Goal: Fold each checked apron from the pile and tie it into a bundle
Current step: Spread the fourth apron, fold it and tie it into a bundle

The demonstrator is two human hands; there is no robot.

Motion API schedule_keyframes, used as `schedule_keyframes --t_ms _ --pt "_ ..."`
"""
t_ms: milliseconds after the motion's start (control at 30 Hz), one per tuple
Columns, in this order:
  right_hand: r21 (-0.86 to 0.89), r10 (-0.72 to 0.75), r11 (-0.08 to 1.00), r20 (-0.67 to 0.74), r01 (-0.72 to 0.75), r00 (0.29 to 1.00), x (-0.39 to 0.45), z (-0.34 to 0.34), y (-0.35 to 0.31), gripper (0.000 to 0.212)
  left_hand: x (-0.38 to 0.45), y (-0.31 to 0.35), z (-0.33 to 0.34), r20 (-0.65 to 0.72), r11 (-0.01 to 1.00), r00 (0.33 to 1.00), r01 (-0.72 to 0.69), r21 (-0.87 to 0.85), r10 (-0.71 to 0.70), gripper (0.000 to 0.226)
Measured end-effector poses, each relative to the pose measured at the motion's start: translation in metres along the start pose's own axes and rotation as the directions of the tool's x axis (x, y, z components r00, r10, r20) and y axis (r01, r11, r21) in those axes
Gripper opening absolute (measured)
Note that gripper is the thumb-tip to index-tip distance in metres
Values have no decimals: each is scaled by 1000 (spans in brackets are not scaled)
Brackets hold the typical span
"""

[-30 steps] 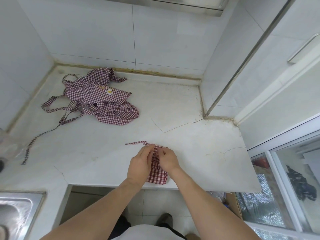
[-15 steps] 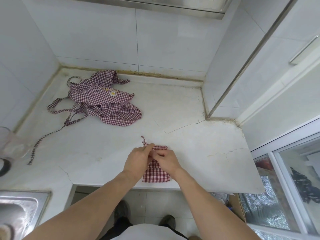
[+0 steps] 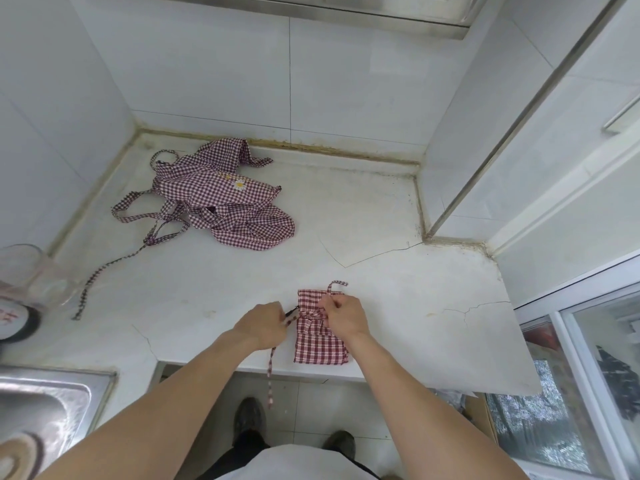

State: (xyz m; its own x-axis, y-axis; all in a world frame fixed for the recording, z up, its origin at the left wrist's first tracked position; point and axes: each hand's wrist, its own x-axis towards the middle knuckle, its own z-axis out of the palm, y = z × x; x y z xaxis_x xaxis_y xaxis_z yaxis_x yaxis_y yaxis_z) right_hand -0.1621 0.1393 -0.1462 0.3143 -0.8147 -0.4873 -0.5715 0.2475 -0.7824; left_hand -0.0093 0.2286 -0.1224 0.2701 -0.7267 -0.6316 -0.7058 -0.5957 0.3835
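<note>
The small folded red-and-white checked cloth apron bundle (image 3: pixel 320 336) lies at about six o'clock on the cracked white stone counter (image 3: pixel 381 271), its long axis running toward twelve and its near end just beside the counter's front edge. The hands flank its waist, close together but not touching: the left hand (image 3: pixel 259 325) at the bundle's nine o'clock side pinches a checked tie strap (image 3: pixel 271 372), whose loose tail hangs off the front edge toward the floor, while the right hand (image 3: pixel 343 315) rests over the bundle's two o'clock corner, fingers curled on the wrapped band there; a short strap loop sticks up just beyond it. Cinching the knot looks like the step in hand, with pulls going out toward nine and three. There is open counter on both sides, little toward six. The loose pile of purple-and-white checked aprons (image 3: pixel 221 199) waits well apart at eleven o'clock, nearer the left hand.
</note>
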Motion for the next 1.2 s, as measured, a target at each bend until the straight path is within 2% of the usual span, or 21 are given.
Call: schedule_keyframes --t_ms 67,100,200,300,467,600,700,767,833,900,1000,1100,1200 --pt "-46 -15 999 23 16 1000 -1 2 -3 29 1 10 4 -69 969 993 -113 -220 100 26" --pt "-72 -27 997 30 29 999 -1 2 -4 32 1 14 7 -75 950 986 -167 -264 152 34" --pt "-104 -80 991 73 88 994 -2 0 -9 35 6 10 23 -149 942 955 -281 -186 255 50" --pt "-83 -115 988 156 129 981 -6 -1 -13 31 8 6 33 -267 944 938 -273 -185 219 42" --pt "-85 -104 989 204 124 973 -5 2 -4 30 8 3 43 -411 973 910 -144 -179 59 39" --pt "-85 -52 994 187 69 981 -5 2 1 33 4 4 50 -361 993 933 -39 -112 -4 52" --pt "-51 -26 998 155 35 988 -4 -1 0 29 5 5 51 -375 995 927 -62 -82 26 41" --pt "-28 -12 999 150 16 989 -3 -3 0 26 4 8 49 -438 992 895 -118 -38 90 44" --pt "-27 -8 1000 159 13 987 -3 -4 -1 26 4 9 50 -504 978 838 -187 94 209 42" --pt "-6 -3 1000 146 4 989 -1 -5 -1 23 4 8 51 -522 950 799 -197 241 298 36" --pt "165 50 984 87 -64 995 0 -9 -1 21 4 1 55 -516 903 772 -169 394 370 29" --pt "249 88 963 61 -101 994 -1 -11 1 19 5 1 58 -551 901 743 -159 404 379 27" --pt "187 51 980 67 -63 996 -3 -9 0 23 8 12 57 -561 896 710 -244 371 426 29"
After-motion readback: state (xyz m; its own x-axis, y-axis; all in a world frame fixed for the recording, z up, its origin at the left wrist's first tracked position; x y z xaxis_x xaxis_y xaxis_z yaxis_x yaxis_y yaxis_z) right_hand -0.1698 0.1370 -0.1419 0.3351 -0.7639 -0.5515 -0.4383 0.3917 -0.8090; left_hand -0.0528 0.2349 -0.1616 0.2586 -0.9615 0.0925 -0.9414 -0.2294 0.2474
